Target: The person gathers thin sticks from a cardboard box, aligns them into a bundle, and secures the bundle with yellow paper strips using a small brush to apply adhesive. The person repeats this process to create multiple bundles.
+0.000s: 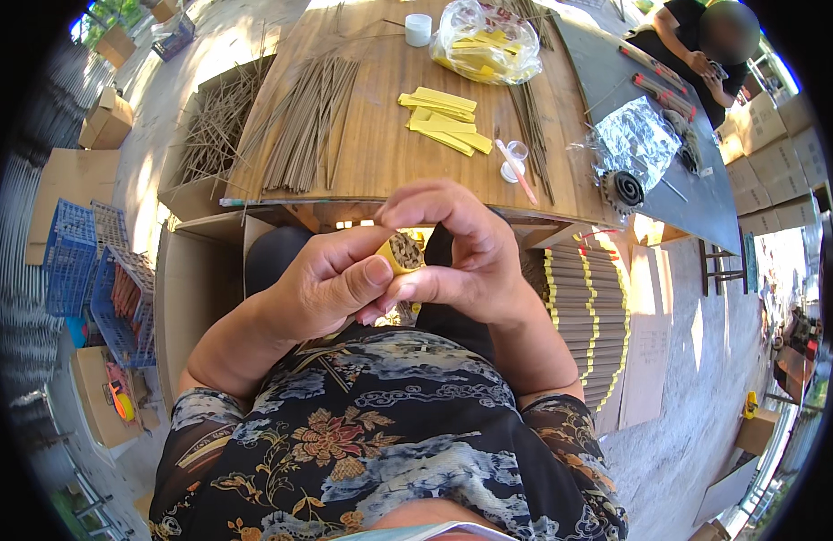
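Observation:
Between my hands, in front of my body, is a bundle of thin brown sticks (407, 250), its end facing up and a yellow paper strip (394, 262) curled around it. My left hand (331, 278) grips it from the left, thumb pressed along the yellow strip. On the other side my right hand (466, 248) has its thumb against the bundle's lower edge and its fingers arched over the top. Most of the bundle's length is hidden below my hands. On the wooden table (380, 117) ahead lie flat yellow paper strips (443, 117) and a spread of loose brown sticks (310, 122).
A brush (516, 171) lies by a small round dish (512, 169). Behind stand a white cup (417, 30) and a plastic bag of yellow strips (485, 43). Banded stick bundles (590, 316) are stacked at my right; blue crates (72, 261) sit left. A co-worker (691, 45) is at far right.

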`<state>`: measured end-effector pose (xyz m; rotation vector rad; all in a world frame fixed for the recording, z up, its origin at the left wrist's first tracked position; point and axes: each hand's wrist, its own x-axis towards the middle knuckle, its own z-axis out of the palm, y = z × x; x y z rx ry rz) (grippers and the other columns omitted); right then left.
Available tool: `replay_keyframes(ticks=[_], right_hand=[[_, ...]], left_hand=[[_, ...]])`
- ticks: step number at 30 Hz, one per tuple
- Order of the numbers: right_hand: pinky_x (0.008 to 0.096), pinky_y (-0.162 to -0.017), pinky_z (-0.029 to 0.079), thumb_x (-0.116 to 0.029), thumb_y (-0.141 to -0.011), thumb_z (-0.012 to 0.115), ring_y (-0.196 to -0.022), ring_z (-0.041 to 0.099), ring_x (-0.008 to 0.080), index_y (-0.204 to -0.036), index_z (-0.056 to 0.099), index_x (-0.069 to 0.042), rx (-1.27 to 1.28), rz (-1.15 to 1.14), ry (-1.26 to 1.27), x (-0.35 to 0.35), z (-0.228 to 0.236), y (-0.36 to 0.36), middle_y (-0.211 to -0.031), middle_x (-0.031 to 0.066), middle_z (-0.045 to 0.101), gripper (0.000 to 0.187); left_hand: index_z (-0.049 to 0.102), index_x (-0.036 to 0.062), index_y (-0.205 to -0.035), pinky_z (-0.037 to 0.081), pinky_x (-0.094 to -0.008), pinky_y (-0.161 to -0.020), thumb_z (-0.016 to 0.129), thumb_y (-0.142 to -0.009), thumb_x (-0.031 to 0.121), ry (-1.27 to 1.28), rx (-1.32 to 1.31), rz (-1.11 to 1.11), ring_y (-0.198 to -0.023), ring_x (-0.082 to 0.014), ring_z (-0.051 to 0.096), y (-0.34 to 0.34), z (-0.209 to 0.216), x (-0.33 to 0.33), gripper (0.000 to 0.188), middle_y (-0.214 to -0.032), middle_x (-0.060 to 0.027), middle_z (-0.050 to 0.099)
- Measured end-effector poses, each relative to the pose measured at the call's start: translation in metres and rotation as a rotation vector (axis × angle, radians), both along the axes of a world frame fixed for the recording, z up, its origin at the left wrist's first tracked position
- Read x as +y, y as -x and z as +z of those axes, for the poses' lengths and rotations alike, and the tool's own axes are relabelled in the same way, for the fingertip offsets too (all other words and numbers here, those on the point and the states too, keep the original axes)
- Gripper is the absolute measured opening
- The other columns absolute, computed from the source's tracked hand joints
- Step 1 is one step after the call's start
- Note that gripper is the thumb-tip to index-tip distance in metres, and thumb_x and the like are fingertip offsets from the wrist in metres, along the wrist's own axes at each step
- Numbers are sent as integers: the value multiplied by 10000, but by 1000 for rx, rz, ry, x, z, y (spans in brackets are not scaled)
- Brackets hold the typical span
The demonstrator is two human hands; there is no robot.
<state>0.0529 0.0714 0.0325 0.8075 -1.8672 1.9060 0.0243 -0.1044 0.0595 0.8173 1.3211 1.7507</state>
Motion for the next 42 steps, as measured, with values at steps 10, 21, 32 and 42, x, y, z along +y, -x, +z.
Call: replay_keyframes(ticks=[10,21,32,42], right_hand=[[394,-697,418,-388,-756,624,-784,537,324,-821,620,1,-616,-1105,-910,130,-102,40,-819,166,575,394],[221,-498,407,-150,-847,551,-545,504,95,-843,570,-1,-587,-728,92,109,-89,35,-716,85,585,150],[171,-614,395,-80,-888,495,-690,499,54,-980,496,11,-553,66,384,23,-16,-9,-754,16,548,130],[198,-668,428,-57,-885,490,-746,527,83,-1050,525,9,-413,-46,172,-10,-9,-12,-808,26,556,181]], left_hand=[[476,-14,-976,325,-180,-444,493,-872,376,-152,-47,334,-501,-67,403,40,-9,18,404,-683,-52,483],[528,-8,-987,357,-172,-498,485,-891,314,-235,-116,279,-572,-79,421,54,-24,27,339,-754,-69,516],[558,15,-1015,390,-203,-508,494,-892,224,-380,-238,297,-572,-109,464,49,-21,15,251,-783,-87,547],[562,3,-1010,395,-210,-506,484,-897,229,-429,-222,315,-565,-115,484,44,-20,7,265,-773,-84,570]])
